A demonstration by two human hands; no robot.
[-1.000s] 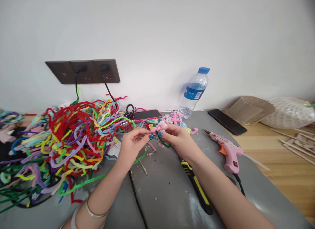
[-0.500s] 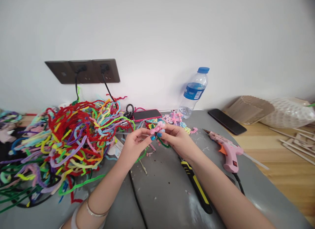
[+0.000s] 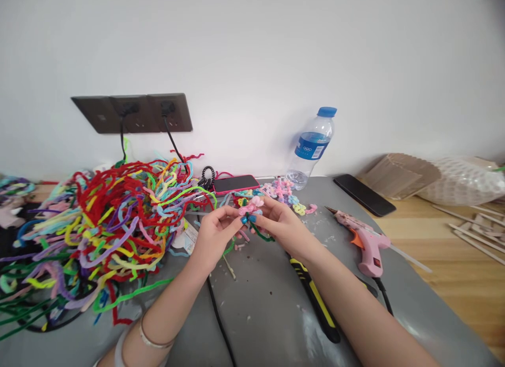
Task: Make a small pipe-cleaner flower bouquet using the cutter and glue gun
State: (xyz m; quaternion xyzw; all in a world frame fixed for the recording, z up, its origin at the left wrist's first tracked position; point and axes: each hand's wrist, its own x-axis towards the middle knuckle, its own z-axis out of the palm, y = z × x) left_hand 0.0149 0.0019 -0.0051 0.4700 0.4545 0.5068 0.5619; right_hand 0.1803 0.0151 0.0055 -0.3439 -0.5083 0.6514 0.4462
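Between my two hands, above the grey table, is a small pink pipe-cleaner flower (image 3: 251, 205) with a dark green pipe cleaner (image 3: 261, 233) trailing from beneath it to the right. My left hand (image 3: 220, 227) pinches it from the left with thumb and fingers. From the right, my right hand (image 3: 281, 223) grips it the same way, and the two blue-nailed thumbs almost meet at the green part. Just behind the hands lie pastel pipe-cleaner flowers (image 3: 282, 188) in pink, blue and yellow. The fingertips behind the flower are partly hidden.
A big tangle of pipe cleaners (image 3: 118, 225) covers the left side. Behind are a pink-edged phone (image 3: 235, 184) and a tilted water bottle (image 3: 311, 149). A yellow-black tool handle (image 3: 315, 301) lies under my right forearm, a pink glue gun (image 3: 371, 246) and a black phone (image 3: 363, 194) further right.
Both thumbs have shifted slightly and come closer together at the flower's base. More of the pink flower shows, and the green pipe cleaner sticks out further to the lower right.
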